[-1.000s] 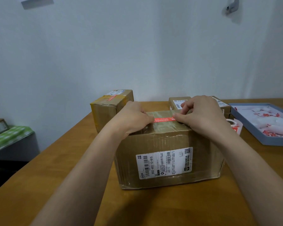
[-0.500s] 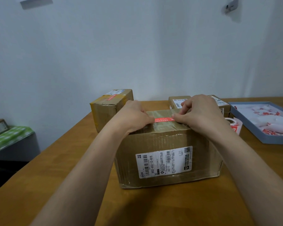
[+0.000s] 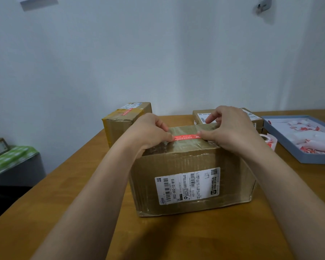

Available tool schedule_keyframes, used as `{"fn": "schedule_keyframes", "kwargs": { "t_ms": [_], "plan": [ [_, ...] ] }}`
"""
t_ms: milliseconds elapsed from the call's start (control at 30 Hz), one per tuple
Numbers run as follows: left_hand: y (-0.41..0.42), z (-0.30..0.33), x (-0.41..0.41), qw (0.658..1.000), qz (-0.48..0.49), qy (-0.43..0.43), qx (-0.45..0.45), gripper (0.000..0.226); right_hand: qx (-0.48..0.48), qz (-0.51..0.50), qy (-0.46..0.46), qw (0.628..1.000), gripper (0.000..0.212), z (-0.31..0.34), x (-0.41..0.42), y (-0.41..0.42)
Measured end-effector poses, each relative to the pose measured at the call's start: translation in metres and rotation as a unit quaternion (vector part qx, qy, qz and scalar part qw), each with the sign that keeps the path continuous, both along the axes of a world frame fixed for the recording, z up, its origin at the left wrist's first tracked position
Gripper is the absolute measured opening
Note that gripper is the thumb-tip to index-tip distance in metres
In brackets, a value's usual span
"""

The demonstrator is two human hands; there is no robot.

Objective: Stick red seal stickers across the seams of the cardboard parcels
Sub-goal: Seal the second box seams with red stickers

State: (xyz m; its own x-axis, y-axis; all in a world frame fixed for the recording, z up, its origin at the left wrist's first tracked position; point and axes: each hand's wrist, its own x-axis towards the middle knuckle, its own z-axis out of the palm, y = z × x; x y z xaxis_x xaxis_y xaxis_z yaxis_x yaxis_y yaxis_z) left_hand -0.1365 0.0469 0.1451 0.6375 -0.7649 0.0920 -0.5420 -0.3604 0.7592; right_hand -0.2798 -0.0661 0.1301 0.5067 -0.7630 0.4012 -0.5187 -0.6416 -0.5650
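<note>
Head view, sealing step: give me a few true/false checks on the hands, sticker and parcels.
1. The red sticker lies on top of the front parcel. True.
2. Only the right hand touches the sticker. False: the left hand is on its other end too.
3. The shipping label faces the camera. True.
4. The back-left parcel has no red sticker. False: one shows on its top.
5. The blue tray sits left of the parcels. False: it is on the right.

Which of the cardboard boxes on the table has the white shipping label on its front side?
The big brown cardboard box nearest the camera, under both hands. The two smaller boxes behind it, back left and back right, carry their labels on top.
</note>
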Motion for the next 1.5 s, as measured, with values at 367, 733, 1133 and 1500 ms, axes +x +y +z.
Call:
{"fn": "schedule_keyframes", "kwargs": {
  "t_ms": [367, 733, 1133, 1500],
  "plan": [
    [0.002, -0.009, 0.001, 0.997, -0.041, -0.04, -0.048, 0.024, -0.034, 0.058, -0.079, 0.995, 0.02, -0.005, -0.008, -0.003],
    [0.027, -0.011, -0.001, 0.919, -0.144, -0.366, 0.027, 0.038, -0.182, 0.12, 0.062, 0.974, 0.051, -0.014, -0.029, 0.003],
    [0.03, -0.019, -0.001, 0.91, -0.138, -0.388, 0.038, 0.044, -0.141, 0.088, 0.092, 0.982, 0.043, -0.017, -0.021, 0.001],
    [0.028, -0.02, 0.002, 0.893, -0.149, -0.422, 0.048, 0.062, -0.13, 0.099, 0.086, 0.983, 0.042, -0.02, -0.016, 0.001]
  ]
}}
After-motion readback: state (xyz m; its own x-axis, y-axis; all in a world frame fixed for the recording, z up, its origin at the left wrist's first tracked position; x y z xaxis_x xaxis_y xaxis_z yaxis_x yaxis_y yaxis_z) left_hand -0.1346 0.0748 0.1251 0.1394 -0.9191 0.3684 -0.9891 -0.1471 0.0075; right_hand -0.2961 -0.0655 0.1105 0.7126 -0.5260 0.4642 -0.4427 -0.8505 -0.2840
